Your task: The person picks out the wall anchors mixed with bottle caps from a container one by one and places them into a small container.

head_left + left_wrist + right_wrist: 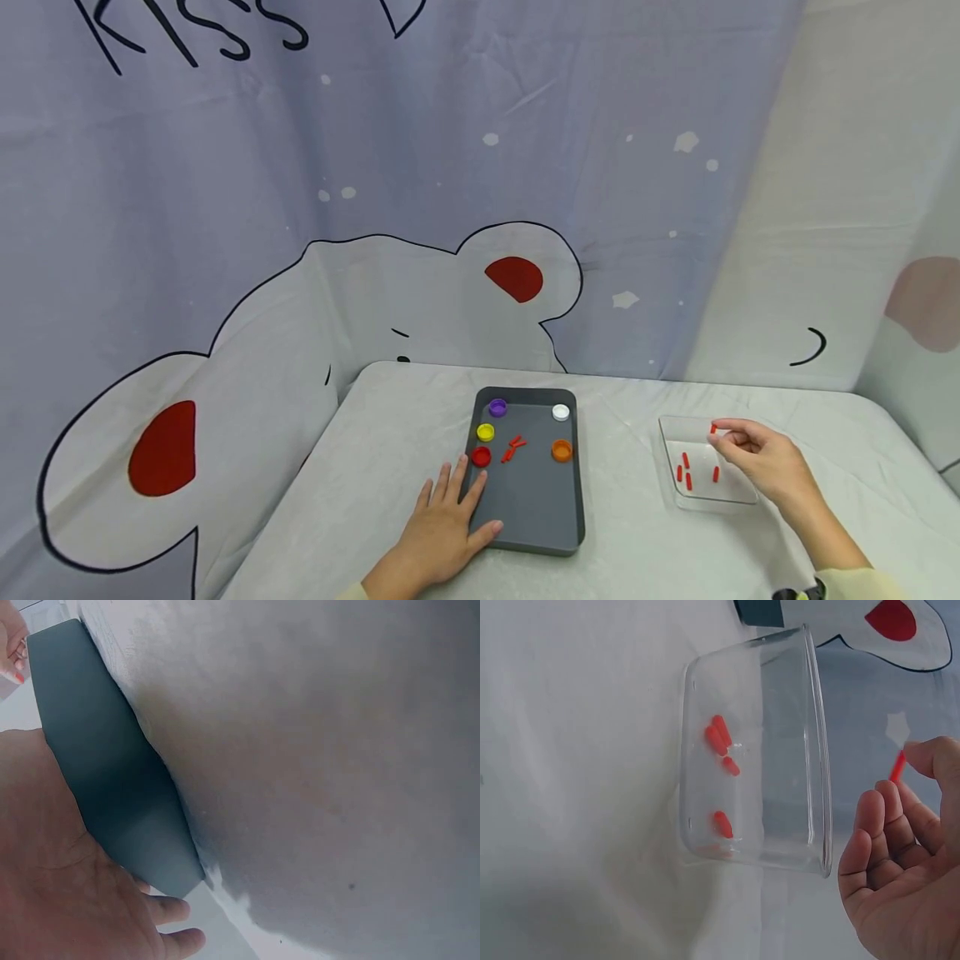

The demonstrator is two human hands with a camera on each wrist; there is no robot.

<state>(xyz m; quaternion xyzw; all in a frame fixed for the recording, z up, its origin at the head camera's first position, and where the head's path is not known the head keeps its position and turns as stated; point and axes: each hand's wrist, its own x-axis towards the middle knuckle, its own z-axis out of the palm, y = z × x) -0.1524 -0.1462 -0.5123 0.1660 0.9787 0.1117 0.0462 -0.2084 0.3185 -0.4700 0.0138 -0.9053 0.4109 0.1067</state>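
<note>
Red stick (713, 428), small: pinched between thumb and forefinger of the right hand (771, 467), held up over the back of the clear box (703, 497), looks off its walls. Left hand (442, 535): fingers spread, laid along the near-left edge of the grey tray (528, 512), thumb over the corner. Four more red pieces (688, 482) lie loose in the box, three in a cluster, one apart. Three others (508, 456) on the tray, bunched beside the red cap (481, 457). Above that on the left, yellow cap (486, 432), then purple cap (498, 407); opposite side, white cap (560, 412) and orange cap (562, 451). White cloth (637, 533) under everything, printed curtain (450, 125) behind.

For doing it well, I'd say: light fingertip pinch, since a stick this slim could roll or spring out; lift clear of the rim before going sideways; left hand steady, so the tray doesn't skid on cloth.

Hard to make out: the stick's upper end is under the fingertips; can't tell how hard the left palm presses; left-wrist view is mostly blurred cloth and tray wall; whether the caps are hollow, unsure; watch on the right wrist cut off.
</note>
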